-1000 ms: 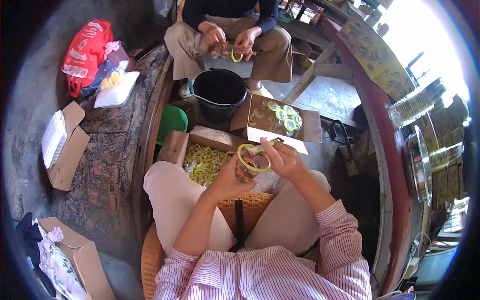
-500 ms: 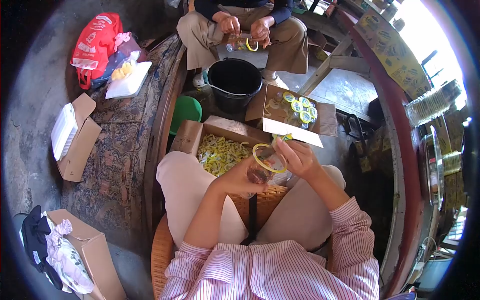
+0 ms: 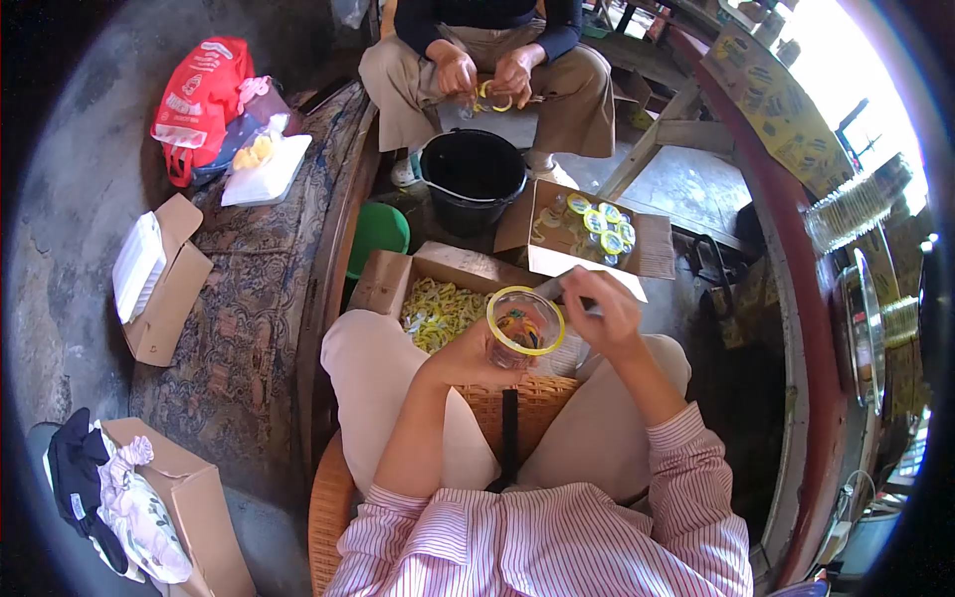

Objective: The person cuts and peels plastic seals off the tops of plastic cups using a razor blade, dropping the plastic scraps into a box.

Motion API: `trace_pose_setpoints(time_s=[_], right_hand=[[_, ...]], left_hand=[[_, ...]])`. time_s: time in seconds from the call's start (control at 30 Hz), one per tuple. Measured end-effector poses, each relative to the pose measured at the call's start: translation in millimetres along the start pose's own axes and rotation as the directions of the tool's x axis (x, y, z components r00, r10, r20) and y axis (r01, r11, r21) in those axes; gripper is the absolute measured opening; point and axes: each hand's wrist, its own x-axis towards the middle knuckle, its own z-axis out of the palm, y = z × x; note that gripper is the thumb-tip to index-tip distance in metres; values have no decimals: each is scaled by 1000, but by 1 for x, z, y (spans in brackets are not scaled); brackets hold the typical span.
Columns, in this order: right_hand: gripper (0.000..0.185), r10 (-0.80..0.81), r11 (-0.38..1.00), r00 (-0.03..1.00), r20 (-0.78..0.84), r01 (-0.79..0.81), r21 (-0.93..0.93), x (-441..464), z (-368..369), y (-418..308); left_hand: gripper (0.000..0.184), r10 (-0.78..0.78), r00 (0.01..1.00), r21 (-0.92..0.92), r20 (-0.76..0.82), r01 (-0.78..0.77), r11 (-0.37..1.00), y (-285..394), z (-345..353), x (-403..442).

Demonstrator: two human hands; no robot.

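My left hand (image 3: 468, 355) is wrapped round a clear plastic cup (image 3: 525, 343) with a yellow rim, held above my lap with its mouth tilted toward me. Coloured print shows on or through the cup. Just right of the rim is my right hand (image 3: 605, 310), fingers curled and a little blurred. A short, dark grey, flat thing (image 3: 549, 289) sticks out from its fingertips toward the cup; its kind is unclear. Beyond the cup, a cardboard box (image 3: 383, 282) holds many yellow and whitish strips (image 3: 438, 310).
An open carton (image 3: 647, 247) holds several yellow-rimmed cups (image 3: 609, 227). Behind stand a black bucket (image 3: 473, 214) and a green tub (image 3: 383, 239). Opposite, a seated person's hands (image 3: 487, 80) hold a yellow-rimmed clear item. A patterned mat (image 3: 239, 328) lies left, with a red bag (image 3: 204, 99).
The cup's mouth has turned more toward me. My right hand has come away from the rim to the right, and the yellow-green scrap at its fingertips is no longer visible. The view has shifted slightly.
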Motion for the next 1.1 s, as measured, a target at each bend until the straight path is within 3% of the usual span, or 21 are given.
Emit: trace_pose_setpoints(time_s=[0.1,0.17,0.27,0.37,0.5,0.63,0.7,0.73,0.93,1.1], right_hand=[[40,260,965,956,-132,-262,6,-5,0,-3],[39,448,894,876,-180,-442,76,-21,10,1],[37,713,690,682,-161,-643,331,-39,22,0],[33,864,485,493,-106,-757,437,-61,35,0],[29,905,364,424,-23,-748,554,-79,47,5],[24,925,317,380,-6,-763,564,-88,43,8],[25,937,262,349,34,-763,591,-81,41,4],[26,921,352,385,-60,-755,553,-85,45,5],[31,959,210,285,4,-714,668,-85,43,9],[33,953,182,301,47,-685,706,-85,44,11]], left_hand=[[62,111,989,116,-94,-100,988,3,2,1],[63,63,996,120,-69,-55,991,3,-1,1],[64,53,995,163,-89,-38,986,1,-2,0],[65,111,985,230,-135,-78,970,0,0,2],[64,218,951,375,-220,-123,919,-4,1,9],[64,-45,915,44,-401,69,997,-9,-2,13],[66,24,893,104,-449,26,994,-11,0,16],[66,64,879,156,-472,12,988,-12,2,15],[71,201,861,290,-466,-66,955,-26,-4,17],[63,112,831,185,-546,-11,983,-33,-9,19]])
